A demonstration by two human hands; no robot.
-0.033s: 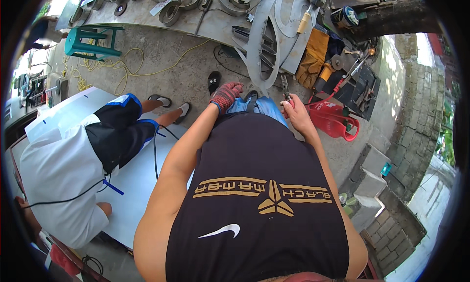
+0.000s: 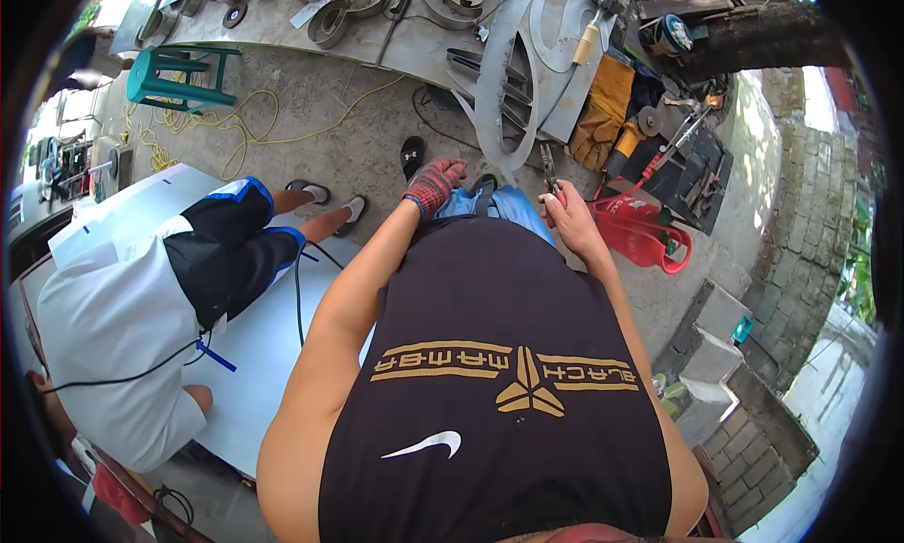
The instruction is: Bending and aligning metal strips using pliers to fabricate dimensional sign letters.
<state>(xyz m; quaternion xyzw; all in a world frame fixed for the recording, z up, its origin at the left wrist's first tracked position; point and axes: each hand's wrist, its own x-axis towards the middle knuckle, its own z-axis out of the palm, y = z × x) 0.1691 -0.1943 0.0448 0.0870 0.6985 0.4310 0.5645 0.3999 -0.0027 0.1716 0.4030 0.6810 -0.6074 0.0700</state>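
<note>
My left hand [image 2: 435,187], in a red and dark knit glove, is closed in front of my waist. Whatever its curled fingers may hold is hidden. Bare, my right hand [image 2: 570,218] grips a pair of pliers [image 2: 550,164] with dark jaws and reddish handles, the jaws pointing away from me. Just beyond the pliers, a curved flat metal cutout [image 2: 492,100] reaches past the near edge of the metal-topped table [image 2: 377,51]. Between my hands and that edge show my blue trousers [image 2: 516,209].
A person in a white shirt [image 2: 113,326] bends over a pale sheet [image 2: 254,373] at left. A green stool [image 2: 174,77] and yellow cord [image 2: 247,138] are at far left. At right are leather gloves [image 2: 603,110], an angle grinder [image 2: 629,138], a red tank [image 2: 640,237] and concrete steps [image 2: 702,355].
</note>
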